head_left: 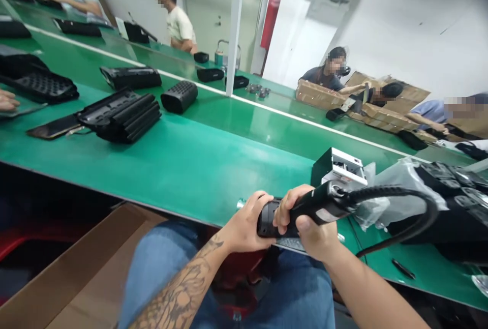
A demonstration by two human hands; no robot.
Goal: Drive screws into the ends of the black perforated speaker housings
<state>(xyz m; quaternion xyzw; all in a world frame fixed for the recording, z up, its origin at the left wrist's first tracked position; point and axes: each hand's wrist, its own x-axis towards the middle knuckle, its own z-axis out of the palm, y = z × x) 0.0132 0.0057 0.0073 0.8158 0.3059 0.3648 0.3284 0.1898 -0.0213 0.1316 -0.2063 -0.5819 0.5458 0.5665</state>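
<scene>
Plastic bag [406, 189] on table [213, 166], right of tool [324, 201]; pole [235, 29] behind.

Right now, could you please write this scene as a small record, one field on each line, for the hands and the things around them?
left hand: grips a black part
right hand: holds a black tool with a thick cable
tool tip: hidden from view
surface: green table
beyond the tool: black-and-white box
to the right: clear plastic bag
table, left side: black ridged piece
below, left: open cardboard box
background: several people across the table
</scene>
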